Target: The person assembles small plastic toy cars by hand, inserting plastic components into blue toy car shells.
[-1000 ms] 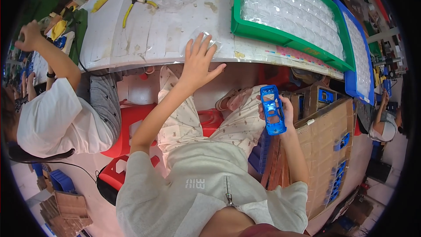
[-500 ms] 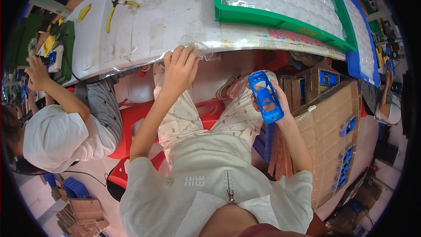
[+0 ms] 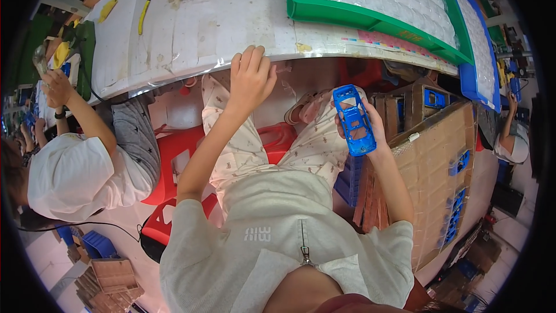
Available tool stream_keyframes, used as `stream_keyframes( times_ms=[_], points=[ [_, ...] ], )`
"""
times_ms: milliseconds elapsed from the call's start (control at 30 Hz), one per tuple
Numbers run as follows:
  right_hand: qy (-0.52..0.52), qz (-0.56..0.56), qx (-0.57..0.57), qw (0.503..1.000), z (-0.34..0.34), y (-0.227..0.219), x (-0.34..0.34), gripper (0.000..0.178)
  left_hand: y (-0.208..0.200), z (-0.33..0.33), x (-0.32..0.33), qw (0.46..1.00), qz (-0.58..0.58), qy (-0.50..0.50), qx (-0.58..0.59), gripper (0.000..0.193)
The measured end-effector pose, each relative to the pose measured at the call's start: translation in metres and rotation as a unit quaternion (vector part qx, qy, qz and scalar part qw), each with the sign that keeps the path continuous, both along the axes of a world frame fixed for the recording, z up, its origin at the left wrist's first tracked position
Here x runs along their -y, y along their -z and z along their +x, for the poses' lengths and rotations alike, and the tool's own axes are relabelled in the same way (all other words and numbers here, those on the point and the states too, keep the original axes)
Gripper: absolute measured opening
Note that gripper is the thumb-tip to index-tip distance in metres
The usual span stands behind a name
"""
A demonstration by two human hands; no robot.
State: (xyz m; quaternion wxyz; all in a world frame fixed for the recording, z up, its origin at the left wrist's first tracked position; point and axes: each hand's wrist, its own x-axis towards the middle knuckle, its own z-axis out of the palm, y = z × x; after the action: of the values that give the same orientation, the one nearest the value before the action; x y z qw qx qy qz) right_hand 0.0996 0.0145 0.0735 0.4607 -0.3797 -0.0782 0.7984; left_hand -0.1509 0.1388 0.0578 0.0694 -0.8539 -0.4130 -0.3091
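A blue plastic toy car body shell [image 3: 354, 120] with window openings lies in my right hand [image 3: 375, 124]. That hand's fingers wrap round its sides, and it is held over my right knee. At the table's front edge is my left hand [image 3: 252, 78], back of the hand up and fingers curled together. What those fingers hold, if anything, is hidden; a faint clear shape shows just to their right, below the edge. The white table [image 3: 202, 35] has stains and bits of tape on it.
Yellow-handled cutting pliers [image 3: 150, 6] lie on the table at the far left. A green tray [image 3: 370, 23] of clear plastic parts stands at the right, beside a blue tray [image 3: 475, 84]. Cardboard boxes [image 3: 434, 156] with blue shells stand by my right arm. A co-worker [image 3: 75, 168] sits at left.
My left hand has shifted right, and the clear plastic piece at its fingers no longer shows on the edge. The blue shell has moved slightly up and right. The co-worker's raised hand has moved.
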Motion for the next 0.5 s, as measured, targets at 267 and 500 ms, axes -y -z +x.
stream_keyframes(
  times_ms=[267, 500],
  points=[
    [0.023, 0.021, 0.019, 0.999, 0.005, 0.002, 0.001, 0.052, 0.050, -0.013, 0.044, 0.994, -0.013, 0.086, 0.066, 0.013],
    [0.061, 0.006, 0.098, 0.993, -0.010, -0.004, -0.006, 0.060, 0.167, -0.054, 0.076, 0.904, -0.380, 0.193, -0.029, 0.011]
  ],
)
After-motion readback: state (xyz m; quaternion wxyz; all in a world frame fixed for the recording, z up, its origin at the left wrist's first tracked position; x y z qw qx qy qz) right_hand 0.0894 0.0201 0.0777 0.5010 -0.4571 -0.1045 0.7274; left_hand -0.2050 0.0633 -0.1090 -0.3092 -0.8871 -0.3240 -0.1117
